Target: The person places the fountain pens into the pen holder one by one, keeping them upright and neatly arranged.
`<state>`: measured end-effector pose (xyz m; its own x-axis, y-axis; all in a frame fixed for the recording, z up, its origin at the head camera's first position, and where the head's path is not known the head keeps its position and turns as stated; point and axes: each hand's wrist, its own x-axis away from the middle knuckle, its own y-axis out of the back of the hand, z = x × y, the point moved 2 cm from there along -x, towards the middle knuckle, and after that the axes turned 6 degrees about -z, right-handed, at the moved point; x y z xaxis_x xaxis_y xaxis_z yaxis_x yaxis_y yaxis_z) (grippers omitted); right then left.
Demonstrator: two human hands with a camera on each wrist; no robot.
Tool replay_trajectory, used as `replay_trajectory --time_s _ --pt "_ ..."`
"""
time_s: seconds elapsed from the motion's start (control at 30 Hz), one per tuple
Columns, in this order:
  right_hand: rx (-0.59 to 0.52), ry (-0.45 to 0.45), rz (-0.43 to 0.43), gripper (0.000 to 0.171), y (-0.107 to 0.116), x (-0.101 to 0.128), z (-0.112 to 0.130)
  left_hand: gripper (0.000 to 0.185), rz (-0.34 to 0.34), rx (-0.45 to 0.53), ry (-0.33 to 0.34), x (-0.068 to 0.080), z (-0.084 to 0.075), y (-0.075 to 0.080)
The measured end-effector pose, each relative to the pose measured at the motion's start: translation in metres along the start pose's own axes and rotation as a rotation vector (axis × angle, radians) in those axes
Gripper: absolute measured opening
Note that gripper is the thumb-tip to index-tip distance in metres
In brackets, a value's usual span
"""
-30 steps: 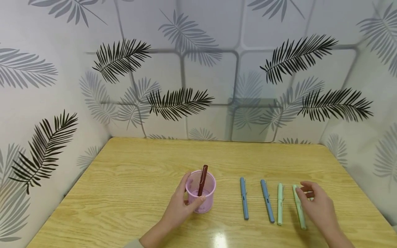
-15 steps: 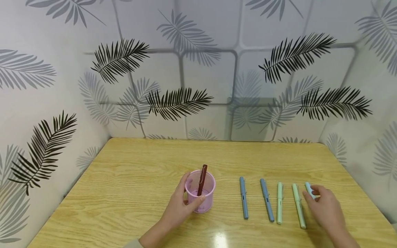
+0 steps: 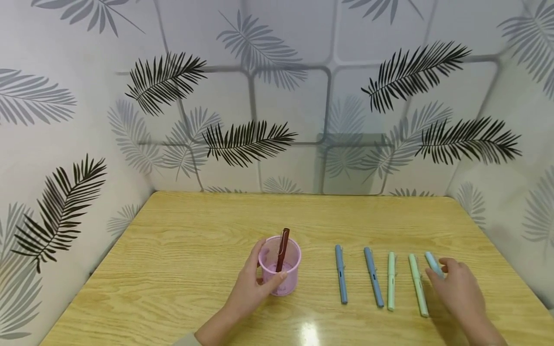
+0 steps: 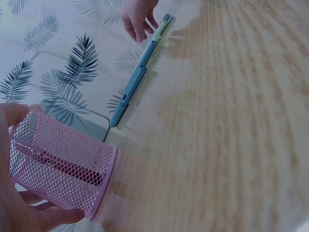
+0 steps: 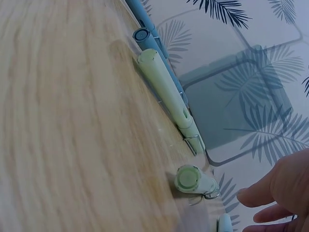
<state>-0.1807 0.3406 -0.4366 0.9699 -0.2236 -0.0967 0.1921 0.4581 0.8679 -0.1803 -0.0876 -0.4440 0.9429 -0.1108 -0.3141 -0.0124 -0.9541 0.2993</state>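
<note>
My left hand (image 3: 255, 288) grips a pink mesh pen cup (image 3: 291, 281) from its left side, thumb at the front. One dark red pen (image 3: 283, 250) leans inside, its clip end above the rim. My right hand (image 3: 459, 290) is over a light blue pen (image 3: 433, 263), thumb and fingers apart near it; the hand hides the pen's lower part. In the right wrist view this pen's end (image 5: 225, 222) shows below the thumb. To its left lie a pale green pen (image 3: 418, 286) and a second green pen (image 3: 391, 281).
Two blue pens, one at the left (image 3: 341, 274) and one beside the greens (image 3: 373, 278), lie on the wood-grain table (image 3: 186, 240). A leaf-patterned wall covering (image 3: 285, 105) stands behind the table and at both sides.
My right hand has moved right, away from the rightmost green pen, and the light blue pen shows beside its fingertips. The left hand stays on the cup.
</note>
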Motion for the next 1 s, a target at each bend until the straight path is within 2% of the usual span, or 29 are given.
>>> replay_trajectory --time_s 0.13,0.27,0.37,0.5,0.57,1.0 --pt "0.025 -0.015 0.028 0.060 0.001 -0.004 -0.002 0.082 0.001 0.000 0.004 -0.001 0.000 0.000" --pt "0.043 -0.031 0.095 0.056 -0.001 -0.009 -0.004 0.081 0.008 0.004 0.011 -0.001 -0.002 0.000" --pt "0.058 -0.036 0.139 0.054 -0.003 -0.011 -0.005 0.081 0.011 0.012 0.016 0.000 -0.014 0.002" --pt "0.079 -0.030 0.140 0.050 -0.006 -0.014 -0.007 0.079 0.017 0.016 0.017 0.003 -0.035 0.005" --pt "0.089 -0.028 0.134 0.048 -0.006 -0.015 -0.008 0.079 0.016 0.014 0.018 0.004 -0.040 0.006" --pt "0.101 -0.090 0.171 0.040 -0.006 -0.016 -0.006 0.080 0.021 0.044 0.021 0.004 -0.037 0.006"
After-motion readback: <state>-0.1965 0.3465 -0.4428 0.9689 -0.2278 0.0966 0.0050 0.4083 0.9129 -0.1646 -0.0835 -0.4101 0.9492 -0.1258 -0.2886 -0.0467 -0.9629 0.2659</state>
